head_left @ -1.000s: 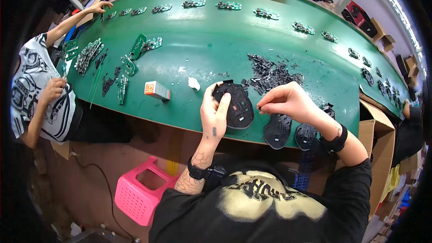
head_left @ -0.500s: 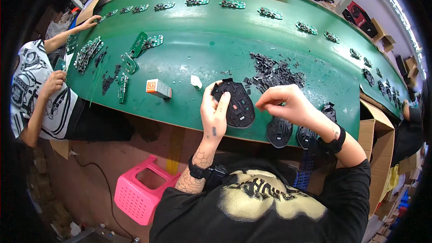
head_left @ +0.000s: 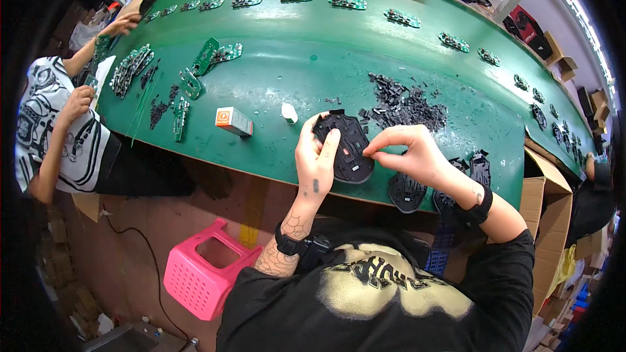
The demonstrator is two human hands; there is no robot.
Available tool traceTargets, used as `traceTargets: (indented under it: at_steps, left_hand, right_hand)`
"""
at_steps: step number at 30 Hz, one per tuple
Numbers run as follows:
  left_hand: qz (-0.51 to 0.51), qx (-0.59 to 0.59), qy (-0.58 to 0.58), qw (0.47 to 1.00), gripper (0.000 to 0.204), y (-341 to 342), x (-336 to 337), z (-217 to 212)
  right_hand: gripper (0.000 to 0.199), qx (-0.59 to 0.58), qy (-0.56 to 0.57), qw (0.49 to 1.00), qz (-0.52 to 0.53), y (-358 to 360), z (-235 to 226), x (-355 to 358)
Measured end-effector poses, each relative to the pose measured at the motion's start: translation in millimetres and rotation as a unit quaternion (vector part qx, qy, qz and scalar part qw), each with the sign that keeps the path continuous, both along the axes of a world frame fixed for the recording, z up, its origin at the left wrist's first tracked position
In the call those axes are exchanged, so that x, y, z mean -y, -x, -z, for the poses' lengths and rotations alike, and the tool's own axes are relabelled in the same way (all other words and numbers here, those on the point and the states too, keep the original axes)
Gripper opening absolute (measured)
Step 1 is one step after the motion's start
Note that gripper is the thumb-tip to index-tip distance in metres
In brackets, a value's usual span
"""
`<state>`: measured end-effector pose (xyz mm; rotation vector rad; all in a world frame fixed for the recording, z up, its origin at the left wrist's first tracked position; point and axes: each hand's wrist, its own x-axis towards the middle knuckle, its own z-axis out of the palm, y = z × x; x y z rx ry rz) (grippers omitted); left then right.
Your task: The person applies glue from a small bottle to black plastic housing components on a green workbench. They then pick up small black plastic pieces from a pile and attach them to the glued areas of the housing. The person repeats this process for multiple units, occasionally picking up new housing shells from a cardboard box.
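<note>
My left hand [head_left: 312, 156] is closed around a black plastic mouse base shell [head_left: 353, 160], thumb on its inner face, held above the table's front edge. The shell's inside, with ribs and small light patches, faces up. My right hand [head_left: 420, 156] pinches thumb and forefinger together at the shell's right edge; anything between those fingertips is too small to make out. Below and behind that hand lie more black shells [head_left: 407, 193], partly covered by my right forearm. A heap of small black plastic pieces [head_left: 411, 109] spreads just beyond my hands.
A white capped bottle [head_left: 289, 113] and an orange-and-white box [head_left: 233, 122] stand left of my hands. Green circuit boards [head_left: 347, 2] line the far belt; more boards [head_left: 132, 70] pile near a co-worker [head_left: 65, 124]. A pink stool [head_left: 210, 270] and open carton [head_left: 548, 202] flank me.
My right hand has moved left, its pinched fingertips now at the shell's edge. My left hand keeps its hold. At the left, the co-worker's far hand has shifted, and a pale sheet shows beside them.
</note>
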<state>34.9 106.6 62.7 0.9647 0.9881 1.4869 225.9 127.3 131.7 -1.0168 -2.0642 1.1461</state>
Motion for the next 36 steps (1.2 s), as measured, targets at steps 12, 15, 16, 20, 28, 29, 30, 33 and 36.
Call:
traceTargets:
  at_steps: [12,15,16,20,28,29,30,33,36]
  left_hand:
    - [0.011,-0.02,0.011,1.0,0.033,2.7,-2.0,3.4]
    - [0.013,-0.02,0.012,1.0,0.033,2.4,-2.5,2.4]
    - [0.011,-0.016,0.009,1.0,0.033,1.8,-2.8,1.6]
    - [0.013,-0.012,0.012,1.0,0.034,1.8,-1.9,-2.9]
    - [-0.008,-0.038,0.001,0.999,0.034,1.6,-2.1,5.3]
    - [-0.008,-0.036,0.001,0.999,0.034,2.4,-1.7,6.3]
    - [-0.009,-0.063,-0.002,0.998,0.035,5.7,-2.3,8.2]
    - [-0.009,-0.052,0.016,0.998,0.035,7.0,0.4,0.2]
    - [-0.021,0.011,0.033,0.999,0.036,8.3,-0.1,-2.2]
  right_hand:
    - [0.02,-0.001,-0.03,1.0,-0.001,1.6,10.0,0.1]
    - [0.019,0.002,-0.029,1.0,-0.001,0.7,12.3,0.1]
    - [0.019,0.005,-0.032,0.999,-0.003,0.5,13.6,0.2]
    - [0.017,0.013,-0.065,0.998,0.002,2.5,16.0,1.4]
    - [0.013,0.063,0.0,0.998,0.02,15.4,13.9,1.7]
    - [0.014,0.074,0.007,0.997,0.01,16.4,11.7,0.6]
    - [0.015,0.083,0.014,0.996,0.0,18.4,9.0,-2.8]
    - [0.023,0.093,0.081,0.992,-0.014,20.1,-10.9,-18.9]
    - [0.027,0.097,-0.07,0.993,-0.019,3.7,-2.1,-47.5]
